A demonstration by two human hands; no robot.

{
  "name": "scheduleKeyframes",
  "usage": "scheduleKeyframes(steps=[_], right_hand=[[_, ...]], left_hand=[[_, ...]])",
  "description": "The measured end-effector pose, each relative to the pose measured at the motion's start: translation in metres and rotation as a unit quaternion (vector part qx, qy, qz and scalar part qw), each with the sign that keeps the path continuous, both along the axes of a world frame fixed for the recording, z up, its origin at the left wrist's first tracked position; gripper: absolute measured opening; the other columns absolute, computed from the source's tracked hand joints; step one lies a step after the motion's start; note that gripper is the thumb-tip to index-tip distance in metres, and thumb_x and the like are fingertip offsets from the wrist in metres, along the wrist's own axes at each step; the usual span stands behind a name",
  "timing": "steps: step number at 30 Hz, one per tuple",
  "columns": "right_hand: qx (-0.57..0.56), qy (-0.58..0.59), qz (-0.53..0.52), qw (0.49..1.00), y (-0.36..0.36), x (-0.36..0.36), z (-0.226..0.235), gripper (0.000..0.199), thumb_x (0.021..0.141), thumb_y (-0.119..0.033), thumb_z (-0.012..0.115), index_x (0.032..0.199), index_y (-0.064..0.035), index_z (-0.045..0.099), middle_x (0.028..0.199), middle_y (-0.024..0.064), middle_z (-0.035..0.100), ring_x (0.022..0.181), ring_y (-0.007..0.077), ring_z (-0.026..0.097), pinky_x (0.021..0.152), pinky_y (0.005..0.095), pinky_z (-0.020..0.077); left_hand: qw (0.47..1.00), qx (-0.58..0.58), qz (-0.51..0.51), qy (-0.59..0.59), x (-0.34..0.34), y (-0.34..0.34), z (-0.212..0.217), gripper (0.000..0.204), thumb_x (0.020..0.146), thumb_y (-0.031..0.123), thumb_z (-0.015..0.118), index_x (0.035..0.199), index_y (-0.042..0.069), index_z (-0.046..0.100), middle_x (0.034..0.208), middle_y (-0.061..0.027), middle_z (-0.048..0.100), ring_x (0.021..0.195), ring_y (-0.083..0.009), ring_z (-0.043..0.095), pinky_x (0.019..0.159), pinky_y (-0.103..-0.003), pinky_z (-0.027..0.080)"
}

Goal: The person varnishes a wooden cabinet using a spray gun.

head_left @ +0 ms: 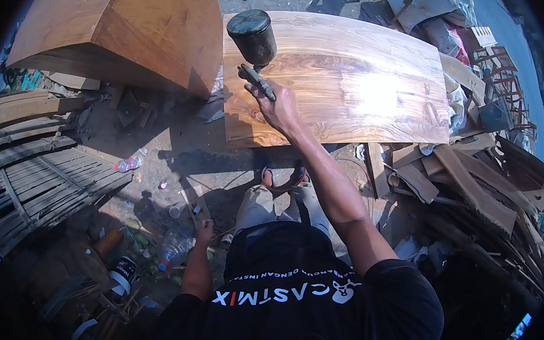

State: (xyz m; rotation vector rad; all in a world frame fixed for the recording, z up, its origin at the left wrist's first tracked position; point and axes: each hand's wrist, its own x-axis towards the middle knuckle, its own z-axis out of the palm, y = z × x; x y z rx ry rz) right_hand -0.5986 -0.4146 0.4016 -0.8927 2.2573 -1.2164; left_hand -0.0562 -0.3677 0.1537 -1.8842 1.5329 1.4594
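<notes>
My right hand [278, 110] is closed round a spray gun [257, 82], held over the left part of a glossy wooden panel [331, 72]. A dark, stained paint cup [253, 37] sits on top of the gun. The panel has a strong wavy grain, and sunlight glares off its right half. My left hand [204, 230] hangs low beside my left leg, fingers curled in. Whether it holds anything is too small to tell. Left of the panel stands a large box-shaped wooden piece [130, 24] with reddish-brown faces.
Scrap boards [469, 179] lie piled at the right. A slatted wooden stack [42, 171] stands at the left. On the ground are a small plastic bottle [131, 161], a large clear bottle [175, 250] and a black-and-white can [123, 274]. Chair frames [500, 73] stand at the far right.
</notes>
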Motion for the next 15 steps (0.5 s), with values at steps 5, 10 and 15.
scheduleKeyframes(steps=[5,10,15], right_hand=[[0.058,0.031,-0.060,0.996,0.040,-0.045,0.010,0.050,0.094,-0.050,0.069,0.088,-0.0007,0.065,0.068,0.0277,0.064,0.069,0.0469,0.066,0.061,0.0526,0.0479],[0.069,0.049,-0.123,0.989,0.100,-0.101,0.006,0.049,0.096,-0.049,0.068,0.091,0.0004,0.068,0.069,0.0263,0.064,0.066,0.0423,0.066,0.062,0.0488,0.0479],[0.079,0.064,-0.169,0.980,0.162,-0.159,0.000,0.046,0.097,-0.045,0.068,0.108,-0.0010,0.073,0.070,0.0219,0.064,0.063,0.0312,0.062,0.064,0.0410,0.0489]], left_hand=[[0.999,-0.038,-0.024,0.018,0.010,-0.004,-0.027,0.027,0.096,0.026,0.065,0.115,0.007,0.071,0.103,-0.0129,0.074,0.096,-0.0227,0.070,0.084,-0.037,0.055],[0.995,-0.075,-0.059,0.024,-0.015,-0.003,-0.018,0.024,0.094,0.023,0.066,0.111,0.007,0.073,0.098,-0.0121,0.075,0.092,-0.0224,0.070,0.084,-0.035,0.054],[0.996,-0.075,-0.043,0.039,-0.050,0.020,-0.002,0.022,0.093,0.020,0.065,0.109,0.007,0.074,0.095,-0.0113,0.074,0.091,-0.0214,0.071,0.083,-0.035,0.054]])
